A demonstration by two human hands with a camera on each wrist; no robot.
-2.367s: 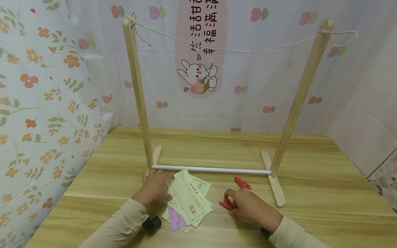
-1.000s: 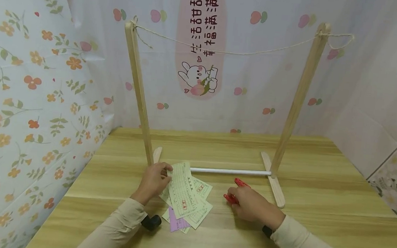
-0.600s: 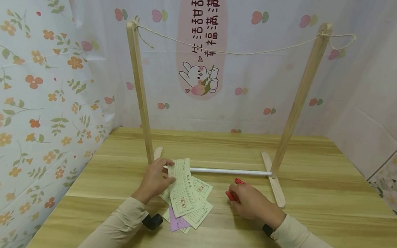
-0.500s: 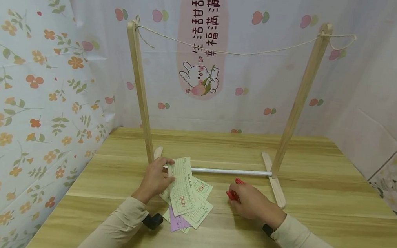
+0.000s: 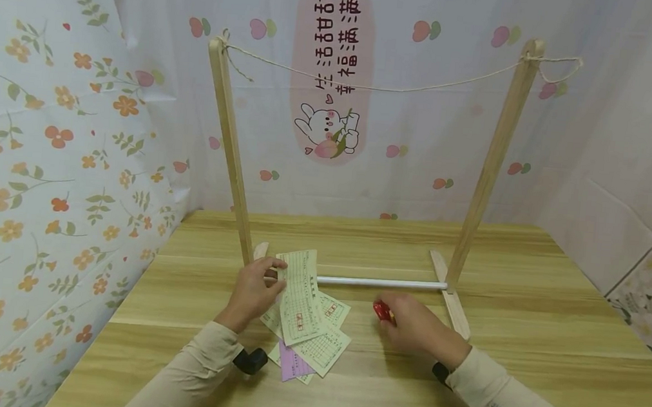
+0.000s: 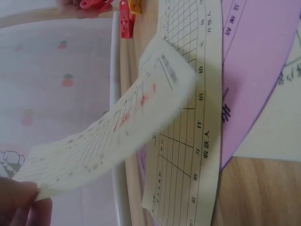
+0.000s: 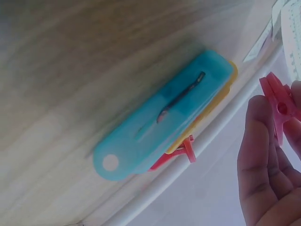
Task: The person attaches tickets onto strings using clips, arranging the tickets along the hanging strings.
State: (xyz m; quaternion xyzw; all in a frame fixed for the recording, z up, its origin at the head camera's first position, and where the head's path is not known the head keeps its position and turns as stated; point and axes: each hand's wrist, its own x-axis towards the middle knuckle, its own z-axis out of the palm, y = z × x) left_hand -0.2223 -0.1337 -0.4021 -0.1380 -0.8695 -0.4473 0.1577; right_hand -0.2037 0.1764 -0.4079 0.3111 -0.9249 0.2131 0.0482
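In the head view my left hand (image 5: 251,292) pinches a pale green printed slip (image 5: 299,298) by its upper left side. The left wrist view shows this slip bent and raised above the others. Under it lie several green slips (image 5: 326,351) and a purple slip (image 5: 292,363), overlapping on the table. My right hand (image 5: 418,328) holds a small red clothespin (image 7: 281,107) between thumb and fingers. Below that hand, in the right wrist view, a teal clothespin (image 7: 160,117) lies beside a yellow clothespin (image 7: 189,135) and another red clothespin (image 7: 173,155); the hand hides them in the head view.
A wooden frame stands behind the slips, with a left post (image 5: 228,150), a right post (image 5: 493,173) and a white bottom rod (image 5: 383,283). Slack twine (image 5: 394,90) spans the post tops. Patterned cloth (image 5: 437,135) hangs behind the wooden table (image 5: 519,388).
My left hand has drawn the top slip upward and lifted its far end off the pile. My right hand has picked up a red clothespin and raised it slightly.
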